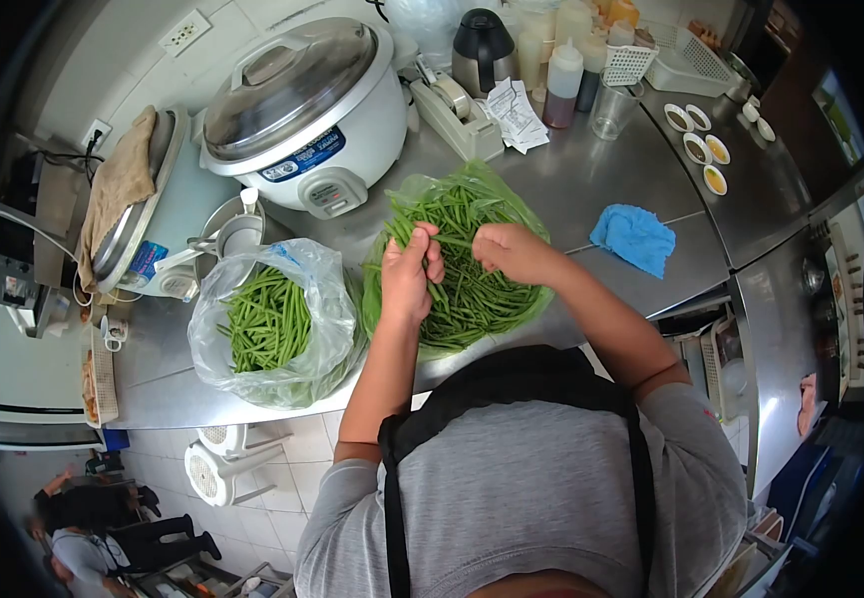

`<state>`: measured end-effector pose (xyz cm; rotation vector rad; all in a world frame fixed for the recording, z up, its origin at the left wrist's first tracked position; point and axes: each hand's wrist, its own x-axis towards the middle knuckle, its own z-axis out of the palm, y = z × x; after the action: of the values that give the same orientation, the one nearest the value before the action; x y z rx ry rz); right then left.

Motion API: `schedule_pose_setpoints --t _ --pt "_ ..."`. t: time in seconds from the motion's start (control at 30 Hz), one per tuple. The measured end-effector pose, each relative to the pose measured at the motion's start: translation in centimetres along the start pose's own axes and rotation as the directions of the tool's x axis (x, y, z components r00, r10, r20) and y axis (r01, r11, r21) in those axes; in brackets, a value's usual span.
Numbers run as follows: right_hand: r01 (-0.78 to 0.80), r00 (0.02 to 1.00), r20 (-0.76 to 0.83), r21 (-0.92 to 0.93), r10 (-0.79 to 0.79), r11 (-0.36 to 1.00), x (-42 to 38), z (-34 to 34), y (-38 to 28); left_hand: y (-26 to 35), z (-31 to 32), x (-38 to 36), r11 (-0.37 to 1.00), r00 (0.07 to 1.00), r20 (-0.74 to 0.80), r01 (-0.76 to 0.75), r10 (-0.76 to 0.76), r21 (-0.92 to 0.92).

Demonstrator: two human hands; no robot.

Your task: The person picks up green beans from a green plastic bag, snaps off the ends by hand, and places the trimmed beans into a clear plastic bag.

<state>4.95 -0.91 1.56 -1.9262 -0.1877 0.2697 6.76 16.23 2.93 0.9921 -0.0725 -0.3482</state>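
Both hands are over a green plastic bag full of long green beans on the steel counter. My left hand is closed around a few green beans, whose ends stick out above the fingers. Close to its right, my right hand pinches the end of a bean that stretches between the two hands. To the left stands a clear plastic bag holding shorter pieces of green bean.
A large rice cooker stands behind the bags, beside a tape dispenser. On the right lie a blue cloth and small sauce dishes. Squeeze bottles line the back. Below left are white stools and other people.
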Motion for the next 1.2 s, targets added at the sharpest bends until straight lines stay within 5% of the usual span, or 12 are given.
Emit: schedule_pose_setpoints --t 0.07,0.17,0.27,0.4,0.5,0.63,0.73,0.87,0.97,1.07,1.17,1.2 --pt "-0.028 0.992 -0.122 -0.278 -0.007 0.96 -0.3 -0.4 -1.9 -0.3 0.1 -0.2 0.994 0.999 0.016 -0.049 0.048 0.101" --pt "0.08 0.967 -0.123 -0.683 -0.222 0.726 -0.1 0.7 -1.0 -0.3 0.9 -0.8 0.933 0.987 0.135 -0.129 0.088 0.335" --pt "0.05 0.976 -0.098 -0.77 -0.195 0.636 -0.1 1.9 -0.3 0.1 1.1 -1.0 0.92 0.979 0.135 -0.189 0.15 0.343" --pt "0.061 0.958 -0.121 -0.802 -0.262 0.594 0.4 2.3 0.3 0.6 0.0 -0.4 0.855 0.969 0.005 -0.222 0.249 0.469" --pt "0.128 0.947 -0.085 -0.786 -0.31 0.605 1.2 2.9 1.3 -0.1 -1.0 0.6 0.879 0.929 -0.029 -0.339 0.369 0.336" --pt "0.159 0.912 -0.164 -0.705 -0.377 0.692 1.8 3.0 1.2 -0.8 -2.0 0.8 0.966 0.981 -0.056 -0.17 0.184 0.197" --pt "0.227 0.873 -0.259 -0.534 -0.413 0.815 1.7 2.2 -0.8 -1.3 -2.1 0.7 0.943 0.996 -0.075 -0.025 0.052 0.332" --pt "0.277 0.919 -0.271 -0.072 -0.286 0.958 1.3 0.9 -3.5 -2.4 -0.6 0.7 0.821 0.99 0.115 -0.127 0.075 0.557" --pt "0.301 0.886 -0.295 -0.222 -0.358 0.927 1.2 0.0 -3.6 -2.6 -1.2 1.0 0.806 0.992 0.104 -0.116 0.068 0.58" --pt "0.282 0.818 -0.216 -0.657 -0.533 0.699 0.6 -1.0 -3.7 -1.2 -1.2 0.8 0.665 0.988 0.096 -0.151 0.119 0.731" --pt "0.242 0.841 -0.094 -0.815 -0.533 0.527 0.4 -1.2 -3.3 -0.6 -1.4 0.6 0.608 0.988 0.085 -0.148 0.13 0.78" --pt "0.276 0.839 -0.097 -0.772 -0.535 0.572 0.5 -0.9 -2.9 -0.6 -1.4 0.6 0.6 0.988 0.082 -0.144 0.13 0.787"
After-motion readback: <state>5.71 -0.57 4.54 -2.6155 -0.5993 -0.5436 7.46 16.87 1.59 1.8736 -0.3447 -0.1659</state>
